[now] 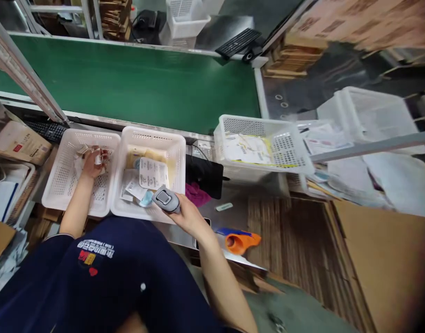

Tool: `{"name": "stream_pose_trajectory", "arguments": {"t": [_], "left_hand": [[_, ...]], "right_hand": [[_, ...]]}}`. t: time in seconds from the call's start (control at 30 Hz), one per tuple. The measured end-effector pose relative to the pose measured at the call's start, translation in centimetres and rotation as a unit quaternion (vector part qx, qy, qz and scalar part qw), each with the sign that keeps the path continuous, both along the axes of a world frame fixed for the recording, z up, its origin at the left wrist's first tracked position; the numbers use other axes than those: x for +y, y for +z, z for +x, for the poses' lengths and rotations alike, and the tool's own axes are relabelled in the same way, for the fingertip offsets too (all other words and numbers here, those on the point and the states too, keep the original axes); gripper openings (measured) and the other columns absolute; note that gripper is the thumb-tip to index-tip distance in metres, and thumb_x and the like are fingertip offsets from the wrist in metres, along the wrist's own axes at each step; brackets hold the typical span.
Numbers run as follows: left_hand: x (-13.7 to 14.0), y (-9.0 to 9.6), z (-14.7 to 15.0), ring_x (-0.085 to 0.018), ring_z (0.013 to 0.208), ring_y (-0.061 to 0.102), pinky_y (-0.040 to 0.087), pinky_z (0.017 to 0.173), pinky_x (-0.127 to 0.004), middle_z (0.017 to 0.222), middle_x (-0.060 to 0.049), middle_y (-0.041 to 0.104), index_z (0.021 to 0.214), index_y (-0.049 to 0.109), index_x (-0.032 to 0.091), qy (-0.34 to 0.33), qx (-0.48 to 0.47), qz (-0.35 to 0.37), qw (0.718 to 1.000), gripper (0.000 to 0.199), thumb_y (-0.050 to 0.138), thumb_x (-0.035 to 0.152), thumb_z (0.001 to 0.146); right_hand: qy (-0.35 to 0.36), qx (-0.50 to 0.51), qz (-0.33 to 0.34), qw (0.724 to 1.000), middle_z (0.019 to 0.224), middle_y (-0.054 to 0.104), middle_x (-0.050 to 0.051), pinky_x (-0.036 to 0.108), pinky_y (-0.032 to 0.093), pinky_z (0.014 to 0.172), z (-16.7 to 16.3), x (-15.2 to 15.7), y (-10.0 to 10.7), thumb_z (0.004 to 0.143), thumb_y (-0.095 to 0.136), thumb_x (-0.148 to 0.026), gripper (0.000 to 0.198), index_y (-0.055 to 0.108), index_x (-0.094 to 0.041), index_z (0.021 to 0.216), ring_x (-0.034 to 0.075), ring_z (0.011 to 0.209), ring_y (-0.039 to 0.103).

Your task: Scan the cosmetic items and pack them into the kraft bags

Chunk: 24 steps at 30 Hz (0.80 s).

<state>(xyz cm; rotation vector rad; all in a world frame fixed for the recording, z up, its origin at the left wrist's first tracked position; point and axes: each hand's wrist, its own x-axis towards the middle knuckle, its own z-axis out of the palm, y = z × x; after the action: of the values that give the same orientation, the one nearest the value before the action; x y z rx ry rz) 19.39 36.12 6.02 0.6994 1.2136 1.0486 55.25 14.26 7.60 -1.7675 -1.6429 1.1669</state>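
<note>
Scanner (166, 200) in your right hand (185, 213): grip closed around its body, head over the near rim of the right basket (178, 150). Your left hand (90, 165) is down inside the left basket (53, 185), its grip closed on a small white item (97, 159); detail too blurred to identify it. Both baskets are white, perforated, side by side in front of you.

Right basket contents: a printed white card (153, 173), tan packets toward the far side, and a blue packet (146, 199) just beside the scanner's head. More small pieces lie around your left hand, unclear.

To the right of the baskets, on the surface (235, 187): a black pad (207, 175), a magenta cloth (196, 194) partly under it, a pale strip (224, 206). Nearer your right forearm, an orange and blue object (238, 243). Farther right, a third basket (261, 164) holds papers (245, 148). Beyond your baskets runs a green belt (146, 83).
</note>
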Motion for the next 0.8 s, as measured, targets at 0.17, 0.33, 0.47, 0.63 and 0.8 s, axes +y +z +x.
{"name": "stream_pose_trajectory", "arguments": {"t": [0.17,0.33,0.47,0.63,0.8], "left_hand": [[-2.5,0.9,2.0,-0.012,0.07,0.058,0.033,0.055,-0.023,0.093,0.0,0.074,0.102,0.063,0.02,-0.049,0.05,-0.018,0.997,0.032,0.086,0.015,0.081],[-4.0,0.2,3.3,-0.013,0.069,0.061,0.038,0.053,-0.023,0.086,-0.004,0.074,0.096,0.076,0.015,-0.119,0.091,0.011,0.989,0.029,0.091,0.024,0.073],[-5.2,-0.4,3.1,-0.014,0.068,0.064,0.04,0.051,-0.022,0.089,-0.004,0.075,0.097,0.072,0.019,-0.119,0.094,0.033,0.988,0.04,0.096,0.041,0.072],[-7.4,-0.8,3.8,-0.019,0.074,0.07,0.045,0.05,-0.025,0.111,-0.011,0.08,0.118,0.067,0.021,-0.13,0.056,0.003,0.99,0.057,0.087,0.064,0.087],[-9.9,-1.3,7.0,-0.042,0.138,0.073,0.067,0.109,-0.051,0.152,-0.021,0.076,0.147,0.073,0.02,-0.283,0.041,0.022,0.958,0.092,0.089,0.078,0.079]], "right_hand": [[0.102,0.008,-0.021,0.995,0.147,0.078,0.016,0.054,0.057,0.119,-2.5,2.4,1.0,0.09,0.079,-0.033,0.061,0.071,-0.022,0.149,0.041,0.139,0.073],[0.161,-0.072,-0.055,0.983,0.129,0.082,0.015,0.046,0.059,0.104,-4.5,5.7,2.3,0.093,0.08,-0.03,0.038,0.075,-0.021,0.129,0.039,0.123,0.078],[0.177,-0.085,-0.053,0.979,0.126,0.083,0.014,0.042,0.059,0.099,-5.0,6.9,2.4,0.091,0.081,-0.028,0.033,0.074,-0.021,0.122,0.037,0.119,0.078],[0.144,-0.019,-0.03,0.989,0.135,0.082,0.016,0.052,0.059,0.111,-2.9,5.5,3.0,0.09,0.079,-0.035,0.048,0.075,-0.02,0.135,0.04,0.127,0.077],[-0.01,0.007,0.024,1.0,0.14,0.083,0.016,0.06,0.06,0.118,3.0,2.2,3.4,0.085,0.084,-0.045,0.06,0.079,-0.021,0.14,0.043,0.131,0.078]]}}
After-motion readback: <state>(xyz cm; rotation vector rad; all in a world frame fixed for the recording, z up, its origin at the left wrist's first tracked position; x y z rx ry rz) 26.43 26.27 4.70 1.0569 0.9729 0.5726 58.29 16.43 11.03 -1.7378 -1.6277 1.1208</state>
